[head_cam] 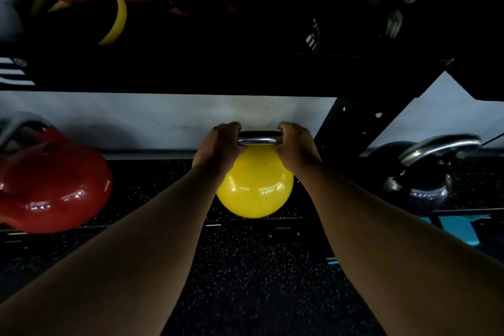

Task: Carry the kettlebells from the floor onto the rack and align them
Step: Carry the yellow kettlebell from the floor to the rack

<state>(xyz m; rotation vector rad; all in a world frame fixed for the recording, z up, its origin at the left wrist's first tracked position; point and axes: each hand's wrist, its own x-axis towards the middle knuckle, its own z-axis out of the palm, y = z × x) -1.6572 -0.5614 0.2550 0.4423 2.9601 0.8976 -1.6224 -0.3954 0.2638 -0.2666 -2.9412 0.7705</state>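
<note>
Yellow kettlebell [255,188] is held at frame centre by its steel handle [259,138]; left hand [218,144] and right hand [296,144] are wrapped around opposite corners. Red kettlebell [51,180] is seen lower left, black kettlebell [425,185] right.

Both arms outstretched, left hand [218,144] and right hand [296,144] curled closed side by side.

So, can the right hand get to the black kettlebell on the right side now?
Probably not at once: the right hand and left hand both grip the steel handle of the round yellow kettlebell. Nothing visible blocks the glossy black kettlebell.
</note>
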